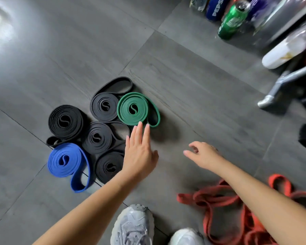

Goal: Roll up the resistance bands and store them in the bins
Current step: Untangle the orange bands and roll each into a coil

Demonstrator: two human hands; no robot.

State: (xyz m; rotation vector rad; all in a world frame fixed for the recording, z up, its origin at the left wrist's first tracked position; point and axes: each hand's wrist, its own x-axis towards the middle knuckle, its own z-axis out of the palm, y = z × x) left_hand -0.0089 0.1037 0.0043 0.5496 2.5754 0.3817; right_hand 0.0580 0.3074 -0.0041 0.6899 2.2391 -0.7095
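Step in hand, by my reading: the rolling phase, partway through. Six finished coils lie on the floor in a cluster at centre-left of frame. The green roll is at the cluster's upper right, four black rolls sit left of and below it, and the blue roll is at lower left. Most coils show a loose tail loop. The red bands lie unrolled in a tangle at lower right, partly under the right forearm. No bin can be made out in frame, so I judge that storing has not yet begun.

Left hand: centre of frame, palm down, fingers straight and slightly spread. The tips are at the lower edge of the green roll; touching or just short, cannot tell. It grips nothing. In view it overlaps the black rolls at the cluster's lower right.

Right hand: to the right of the left hand, over bare floor and well apart from the coils. Its fingers are loosely curled, thumb and index apart, with nothing between them.

Next move, as a judgement: the red bands are the remaining work. That calls for freeing one band from the tangle, finding an end and coiling it flat. If the coils are to be lifted instead, the grip should span the whole coil, since the tail loops look likely to unwind.

Elsewhere: shoes at bottom centre, cans at upper right.
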